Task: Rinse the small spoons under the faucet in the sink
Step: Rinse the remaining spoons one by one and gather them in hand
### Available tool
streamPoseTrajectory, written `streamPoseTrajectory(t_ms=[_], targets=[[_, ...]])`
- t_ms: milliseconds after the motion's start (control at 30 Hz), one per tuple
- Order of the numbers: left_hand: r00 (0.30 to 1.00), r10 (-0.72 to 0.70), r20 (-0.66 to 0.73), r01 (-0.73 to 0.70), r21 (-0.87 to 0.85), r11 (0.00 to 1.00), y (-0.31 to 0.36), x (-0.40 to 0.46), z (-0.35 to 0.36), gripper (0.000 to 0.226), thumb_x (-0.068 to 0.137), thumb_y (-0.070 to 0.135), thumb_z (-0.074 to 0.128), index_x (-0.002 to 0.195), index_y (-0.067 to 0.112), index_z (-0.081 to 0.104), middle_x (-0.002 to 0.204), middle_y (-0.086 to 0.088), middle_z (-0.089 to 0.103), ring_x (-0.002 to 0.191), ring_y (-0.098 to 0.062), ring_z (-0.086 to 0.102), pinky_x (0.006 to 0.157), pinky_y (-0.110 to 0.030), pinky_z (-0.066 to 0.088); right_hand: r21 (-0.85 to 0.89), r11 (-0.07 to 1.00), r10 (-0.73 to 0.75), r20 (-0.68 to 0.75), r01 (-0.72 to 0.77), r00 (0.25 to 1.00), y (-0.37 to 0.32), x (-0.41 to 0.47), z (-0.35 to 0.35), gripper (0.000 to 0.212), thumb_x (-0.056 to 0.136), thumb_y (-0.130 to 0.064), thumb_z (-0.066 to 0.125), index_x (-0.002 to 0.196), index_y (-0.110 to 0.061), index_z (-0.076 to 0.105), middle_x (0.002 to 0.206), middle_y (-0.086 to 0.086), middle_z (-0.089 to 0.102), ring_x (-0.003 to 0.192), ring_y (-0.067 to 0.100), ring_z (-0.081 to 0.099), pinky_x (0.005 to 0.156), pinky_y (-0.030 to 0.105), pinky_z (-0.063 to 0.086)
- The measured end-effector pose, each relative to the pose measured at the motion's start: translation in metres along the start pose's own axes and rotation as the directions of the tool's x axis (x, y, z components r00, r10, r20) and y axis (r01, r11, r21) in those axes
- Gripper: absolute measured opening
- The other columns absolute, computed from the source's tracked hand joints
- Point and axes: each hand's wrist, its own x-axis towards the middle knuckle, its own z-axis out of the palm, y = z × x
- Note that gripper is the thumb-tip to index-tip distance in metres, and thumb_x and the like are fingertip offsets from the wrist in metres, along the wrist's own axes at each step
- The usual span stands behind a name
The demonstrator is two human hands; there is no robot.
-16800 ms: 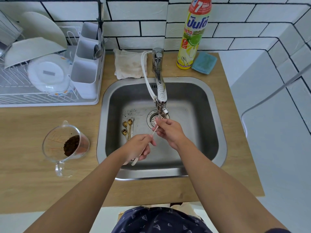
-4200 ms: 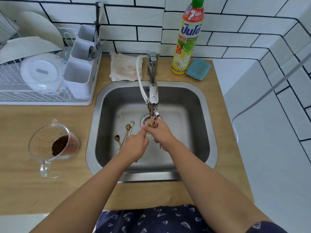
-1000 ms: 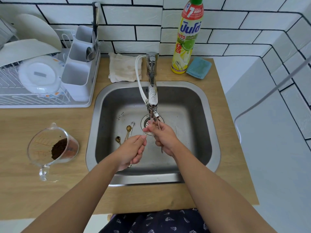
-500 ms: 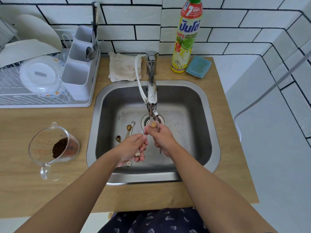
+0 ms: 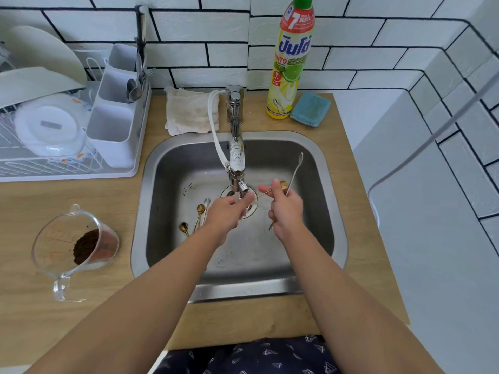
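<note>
Over the steel sink [image 5: 328, 168], my right hand [image 5: 286, 209] grips a small gold spoon [image 5: 282, 184] and a long silver one [image 5: 295, 168] that sticks up and away. The gold spoon's thin handle runs left to my left hand [image 5: 229, 210], whose fingertips pinch its end just below the faucet [image 5: 237, 157] spout. Two more gold spoons [image 5: 200, 209] [image 5: 184, 227] and a silver spoon [image 5: 206, 203] lie on the sink floor, left of the drain [image 5: 249, 210].
A measuring jug with coffee grounds [image 5: 78, 244] stands on the wooden counter at left. A dish rack [image 5: 54, 147] with a cutlery holder [image 5: 116, 122] sits at back left. Behind the sink are a cloth [image 5: 186, 112], a dish soap bottle [image 5: 291, 66] and a blue sponge [image 5: 310, 109].
My right hand has moved right, away from the spout, carrying the gold spoon's bowl and the silver spoon with it. My left hand has risen slightly towards the spout and still holds the handle's end.
</note>
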Motion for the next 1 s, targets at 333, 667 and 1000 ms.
streamPoseTrajectory(t_ms=[333,667,1000], targets=[[0.997,0.081,0.009,-0.082,0.196,0.977,-0.007,0.004,-0.015,0.056,0.08,0.064,0.07,0.058,0.017,0.049,0.047,0.003,0.046,0.033,-0.013,0.041,0.037,-0.022,0.034,-0.023,0.998,0.058,0.113,-0.056,0.992,0.004,-0.002,0.011,0.029,0.105,-0.033,0.057,0.108,-0.004,0.06,0.092,0.002,0.082,0.036,0.006,0.022,0.036,0.021,0.021],[0.982,0.016,0.189,-0.009,-0.033,0.999,-0.015,-0.005,-0.011,0.041,0.101,0.047,0.047,0.072,0.019,0.055,0.054,0.01,0.041,0.056,-0.014,0.034,0.056,-0.03,0.029,-0.028,0.999,0.034,0.112,-0.031,0.993,0.0,-0.001,0.011,0.021,0.105,-0.029,0.057,0.092,-0.013,0.057,0.097,0.007,0.081,0.038,0.008,0.02,0.037,0.022,0.022],[0.965,0.146,0.217,-0.17,0.093,0.981,-0.022,-0.005,-0.018,0.016,0.106,0.032,0.045,0.103,0.028,0.06,0.077,0.009,0.054,0.06,-0.004,0.047,0.056,-0.018,0.038,-0.028,0.999,0.043,-0.018,-0.043,0.999,0.003,0.009,0.0,0.023,0.104,-0.035,0.058,0.099,-0.012,0.057,0.09,-0.002,0.082,0.037,0.008,0.018,0.036,0.021,0.021]])
